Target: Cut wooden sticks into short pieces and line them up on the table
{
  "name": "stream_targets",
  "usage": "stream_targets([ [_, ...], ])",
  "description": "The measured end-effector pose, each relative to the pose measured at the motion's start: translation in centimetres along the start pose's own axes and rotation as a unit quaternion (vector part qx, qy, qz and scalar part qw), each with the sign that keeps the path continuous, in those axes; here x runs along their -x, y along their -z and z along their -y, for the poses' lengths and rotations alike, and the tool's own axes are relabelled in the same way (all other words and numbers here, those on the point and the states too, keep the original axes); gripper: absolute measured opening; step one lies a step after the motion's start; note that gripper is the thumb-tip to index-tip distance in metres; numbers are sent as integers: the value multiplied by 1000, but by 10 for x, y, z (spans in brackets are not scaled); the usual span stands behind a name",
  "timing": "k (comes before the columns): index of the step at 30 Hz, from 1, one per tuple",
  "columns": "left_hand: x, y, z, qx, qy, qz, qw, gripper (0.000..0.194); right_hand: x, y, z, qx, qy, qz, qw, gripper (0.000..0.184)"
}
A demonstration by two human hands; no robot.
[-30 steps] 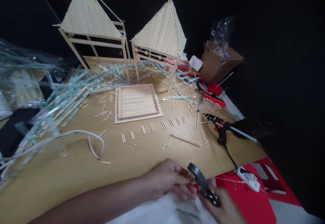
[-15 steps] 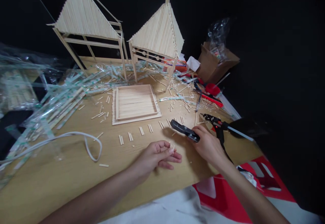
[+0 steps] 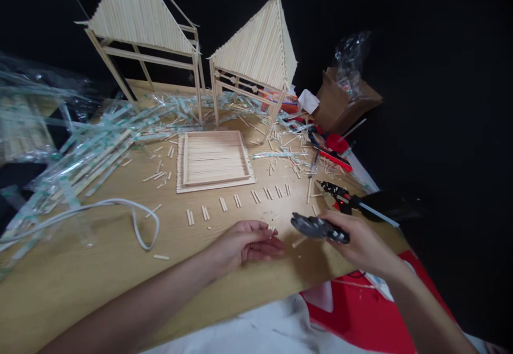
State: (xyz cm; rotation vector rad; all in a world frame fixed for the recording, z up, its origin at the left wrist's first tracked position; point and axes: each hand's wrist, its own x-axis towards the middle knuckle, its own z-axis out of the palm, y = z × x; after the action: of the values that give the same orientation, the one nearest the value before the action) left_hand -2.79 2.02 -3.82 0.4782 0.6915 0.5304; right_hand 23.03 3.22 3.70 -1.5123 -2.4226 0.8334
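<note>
left hand (image 3: pixel 248 242), fingers pinching short stick pieces (image 3: pixel 271 229), has black pliers (image 3: pixel 318 228) apart at three o'clock, long axis aimed between nine and ten, gripped by the right hand (image 3: pixel 359 239)

**Mostly cream and tan, black and red accents**

Stick bits (image 3: pixel 271 229) in left fingers (image 3: pixel 264 249): cream. Cutter (image 3: pixel 316 226) in right fingers (image 3: pixel 335 217): dark grey to black, pale specks. Bench (image 3: pixel 180 300) under both: yellowish tan, faint grain. Stick pairs (image 3: pixel 192 217) beyond left fingers: cream. Tray (image 3: pixel 216 156) farther beyond: cream, fine parallel stripes. Roofs (image 3: pixel 256 38) past that: cream, close stripes. Cable (image 3: pixel 117 201) left of left fingers: white. Plastic strips (image 3: pixel 106 118) beyond it: clear with teal marks. Glue gun (image 3: pixel 334 189) just past right fingers: black, red light; glue stick (image 3: pixel 377 214) pale blue-white. Box (image 3: pixel 334 102) farther past: brown. Plastic piece (image 3: pixel 360 311) below right fingers: red. Cloth (image 3: pixel 248 332) below left fingers: white.
</note>
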Motion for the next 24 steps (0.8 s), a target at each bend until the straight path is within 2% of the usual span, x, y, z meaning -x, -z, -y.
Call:
stream_targets([
  [3,1,0,-3,-8,19,18,1000,33,1,11,14,32,24,16,999,34],
  [8,3,-3,-1,-45,36,36,998,29,-12,9,25,123,51,11,991,39],
  [17,3,0,7,-72,35,56,995,29,-32,1,36,203,94,51,973,31],
  [24,3,-2,6,-109,43,25,993,35,-35,0,38,219,101,61,969,28],
])
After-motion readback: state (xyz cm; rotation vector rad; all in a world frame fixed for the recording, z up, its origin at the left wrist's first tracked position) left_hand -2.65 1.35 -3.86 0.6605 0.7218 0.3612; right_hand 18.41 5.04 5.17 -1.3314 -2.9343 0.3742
